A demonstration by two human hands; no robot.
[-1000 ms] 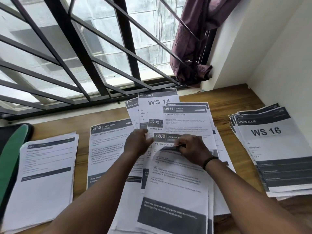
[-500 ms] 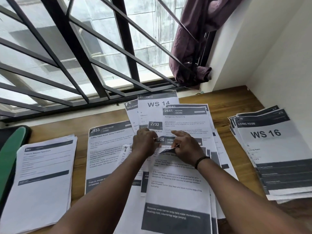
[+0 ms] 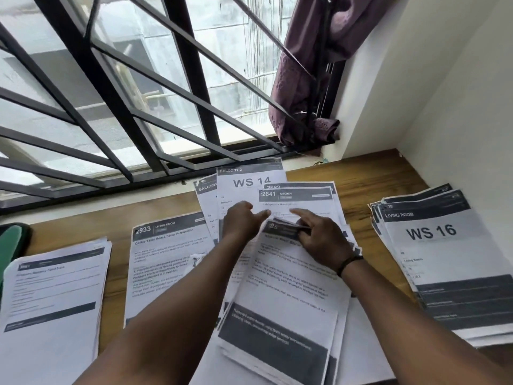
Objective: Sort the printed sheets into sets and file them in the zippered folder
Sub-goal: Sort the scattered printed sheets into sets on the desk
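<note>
1. A wooden desk [image 3: 369, 187] under a barred window [image 3: 116, 87] is covered with printed sheets laid out in several piles; a purple cloth [image 3: 302, 79] is hung at the window's right end.
2. The WS 16 stack [image 3: 433, 259] is placed at the right, well apart from the middle pile [image 3: 280, 309]. The 2933 sheet [image 3: 166, 262] and a left stack [image 3: 52, 295] are set to the left, and a WS 14 sheet [image 3: 251, 180] lies by the sill.
3. Compared with a second ago, the top edge of the middle pile's upper sheets has been lifted further and curled back, so sheet 2641 [image 3: 297, 198] is now uncovered. The sorting step is judged to be under way, with filing not begun.
4. The curled edge is pinched by the right hand [image 3: 319, 237]. The left hand [image 3: 241, 220] is held loosely curled beside that edge, thumb pointed at it; whether paper is gripped cannot be told.
5. Only a green and black edge [image 3: 12, 245], cut off at the left, is seen; it is possibly the zippered folder. Small print is blurred.
</note>
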